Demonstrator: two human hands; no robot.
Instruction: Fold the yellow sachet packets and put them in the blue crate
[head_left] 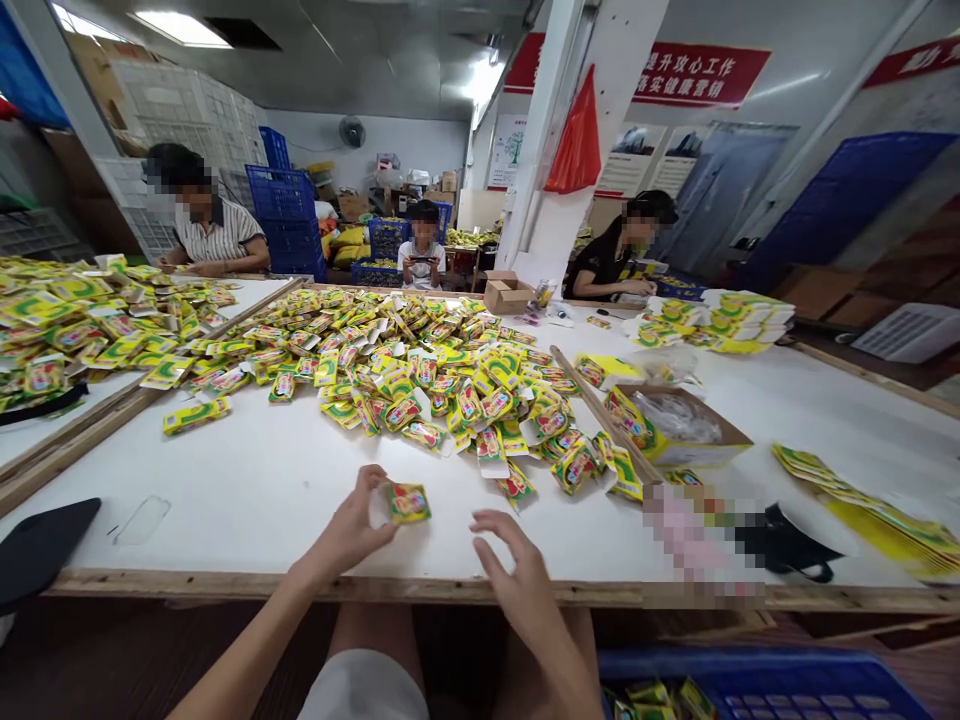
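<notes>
My left hand (367, 520) grips a small yellow and green printed carton (409, 503) by its left side, just above the white tabletop near the front edge. To the right of it, apart from the carton, my right hand (510, 560) is open with thumb and fingers spread and nothing in them. Beyond both hands spreads a big heap of like cartons (420, 370), many with their end flaps standing up. One single carton (196, 415) lies off to the left of the heap.
Wooden strips (600, 410) divide the table. An open box with clear plastic bags (682, 420) and flat stacked cartons (870, 500) are at right. A blue crate (780, 680) stands below the front edge. Other people sit around the table's far side.
</notes>
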